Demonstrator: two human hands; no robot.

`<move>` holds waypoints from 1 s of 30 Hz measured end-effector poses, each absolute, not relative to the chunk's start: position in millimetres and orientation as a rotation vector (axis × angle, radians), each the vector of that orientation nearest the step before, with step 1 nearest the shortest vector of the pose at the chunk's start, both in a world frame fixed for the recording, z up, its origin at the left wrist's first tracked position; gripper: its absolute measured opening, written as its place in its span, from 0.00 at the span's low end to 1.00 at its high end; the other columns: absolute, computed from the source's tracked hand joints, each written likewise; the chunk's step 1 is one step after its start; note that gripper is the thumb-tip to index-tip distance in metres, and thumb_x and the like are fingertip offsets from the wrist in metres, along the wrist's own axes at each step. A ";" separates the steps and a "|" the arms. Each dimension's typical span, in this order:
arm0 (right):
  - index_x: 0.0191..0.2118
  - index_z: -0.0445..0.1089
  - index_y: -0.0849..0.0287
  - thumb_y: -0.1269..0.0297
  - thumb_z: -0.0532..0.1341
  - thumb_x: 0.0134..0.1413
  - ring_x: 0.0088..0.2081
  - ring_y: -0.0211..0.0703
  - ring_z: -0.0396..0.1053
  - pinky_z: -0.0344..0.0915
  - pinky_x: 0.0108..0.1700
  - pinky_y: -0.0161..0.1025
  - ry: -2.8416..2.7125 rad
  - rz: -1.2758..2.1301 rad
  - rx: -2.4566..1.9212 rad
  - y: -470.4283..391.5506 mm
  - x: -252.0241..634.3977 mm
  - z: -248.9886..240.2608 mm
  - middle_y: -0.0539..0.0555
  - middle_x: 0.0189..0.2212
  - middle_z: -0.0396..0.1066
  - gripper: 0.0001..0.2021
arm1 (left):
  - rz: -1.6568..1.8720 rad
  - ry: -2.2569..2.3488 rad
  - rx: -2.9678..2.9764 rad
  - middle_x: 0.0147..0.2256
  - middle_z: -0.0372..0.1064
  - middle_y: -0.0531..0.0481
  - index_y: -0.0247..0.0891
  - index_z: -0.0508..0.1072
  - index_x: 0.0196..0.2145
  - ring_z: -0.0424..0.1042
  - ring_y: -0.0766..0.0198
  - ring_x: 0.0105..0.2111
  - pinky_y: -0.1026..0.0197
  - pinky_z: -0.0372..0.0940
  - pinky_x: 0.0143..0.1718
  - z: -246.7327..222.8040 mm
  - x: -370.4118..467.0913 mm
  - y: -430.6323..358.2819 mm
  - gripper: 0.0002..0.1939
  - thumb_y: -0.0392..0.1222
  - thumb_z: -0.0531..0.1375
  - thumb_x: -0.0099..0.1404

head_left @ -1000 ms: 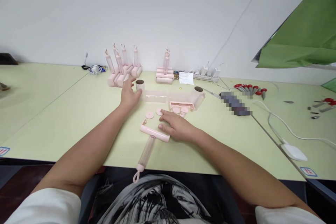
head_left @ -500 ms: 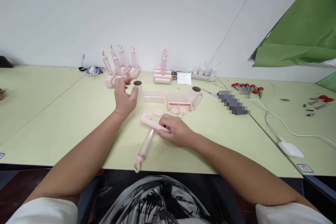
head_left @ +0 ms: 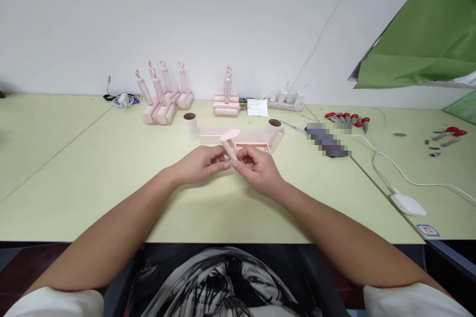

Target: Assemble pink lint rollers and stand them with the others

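Note:
Between my two hands is a pink lint roller [head_left: 229, 139], its rounded end tilted up and away from me. My left hand [head_left: 199, 166] is closed around its clear handle part, which is mostly hidden by the fingers. On the other side, my right hand [head_left: 262, 171] pinches the lower end of the pink body between thumb and fingers. Just behind the hands lie an open pink roller shell [head_left: 253, 147] and a clear handle [head_left: 277, 139]. Two upright sticky-paper rolls [head_left: 191, 128] with brown cores stand farther back, one left and one right.
Several assembled lint rollers [head_left: 163, 109] stand at the back left, with more [head_left: 226, 107] by the wall. A power strip [head_left: 286, 104] and white paper [head_left: 257, 107] sit beside them. To the right are a blurred-out dark object [head_left: 327, 139], red-handled tools [head_left: 347, 118] and a white charger [head_left: 408, 204].
My left hand has come down and right from near the left roll to the lint roller. The roller has been lifted and turned, its handle no longer pointing toward me. My right hand moved slightly away from me.

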State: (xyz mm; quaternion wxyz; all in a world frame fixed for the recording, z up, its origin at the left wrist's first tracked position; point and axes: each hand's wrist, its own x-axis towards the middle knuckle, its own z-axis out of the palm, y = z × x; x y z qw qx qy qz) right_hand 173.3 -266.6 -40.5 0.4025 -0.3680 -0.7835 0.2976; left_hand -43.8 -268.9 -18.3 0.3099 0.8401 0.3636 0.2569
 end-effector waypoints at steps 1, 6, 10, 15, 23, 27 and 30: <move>0.36 0.64 0.56 0.56 0.63 0.57 0.31 0.41 0.70 0.66 0.34 0.40 -1.915 0.908 -0.934 -267.0 173.0 -40.7 0.50 0.31 0.71 0.10 | 0.671 0.935 2.214 0.31 0.70 0.52 0.39 0.73 0.49 0.66 0.65 0.29 0.64 0.60 0.32 -17.8 -43.8 -268.7 0.19 0.53 0.55 0.70; 0.46 0.60 0.54 0.56 0.63 0.54 0.29 0.44 0.76 0.73 0.34 0.45 -1.537 1.689 -0.841 -265.3 172.7 -36.1 0.47 0.28 0.73 0.17 | 0.629 0.856 2.183 0.34 0.74 0.50 0.38 0.74 0.48 0.69 0.64 0.31 0.64 0.62 0.34 -13.7 -46.1 -267.8 0.18 0.52 0.57 0.70; 0.48 0.61 0.55 0.53 0.66 0.52 0.26 0.43 0.77 0.75 0.33 0.44 -1.436 1.898 -0.757 -262.9 173.0 -32.9 0.48 0.27 0.76 0.22 | 0.661 0.874 2.231 0.33 0.73 0.50 0.37 0.75 0.45 0.68 0.65 0.30 0.65 0.60 0.32 -14.4 -44.7 -268.9 0.18 0.53 0.59 0.68; 0.48 0.63 0.57 0.49 0.69 0.51 0.26 0.42 0.77 0.74 0.31 0.40 -1.432 2.051 -0.626 -265.3 175.1 -33.6 0.48 0.28 0.76 0.25 | 0.666 0.882 2.260 0.28 0.73 0.51 0.34 0.76 0.38 0.66 0.66 0.26 0.65 0.57 0.28 -20.2 -40.3 -269.4 0.20 0.56 0.57 0.68; 0.48 0.61 0.58 0.46 0.67 0.54 0.28 0.44 0.78 0.73 0.31 0.40 -1.506 2.157 -0.534 -266.7 176.4 -37.5 0.51 0.28 0.77 0.25 | 0.565 0.851 2.308 0.29 0.75 0.50 0.36 0.75 0.37 0.68 0.66 0.26 0.65 0.58 0.29 -21.2 -38.0 -271.0 0.22 0.57 0.54 0.69; 0.46 0.64 0.59 0.46 0.69 0.52 0.27 0.43 0.77 0.74 0.32 0.40 -1.476 2.098 -0.562 -264.9 172.6 -42.5 0.50 0.26 0.76 0.25 | 0.560 0.966 2.345 0.27 0.73 0.51 0.36 0.75 0.34 0.65 0.66 0.24 0.65 0.56 0.27 -19.3 -37.3 -270.9 0.23 0.59 0.54 0.68; 0.46 0.66 0.59 0.48 0.69 0.52 0.27 0.41 0.77 0.76 0.34 0.42 -1.436 2.063 -0.567 -264.3 170.6 -45.2 0.49 0.25 0.76 0.24 | 0.559 1.030 2.365 0.25 0.71 0.51 0.36 0.75 0.33 0.64 0.66 0.23 0.65 0.54 0.27 -18.0 -36.0 -271.3 0.23 0.60 0.55 0.67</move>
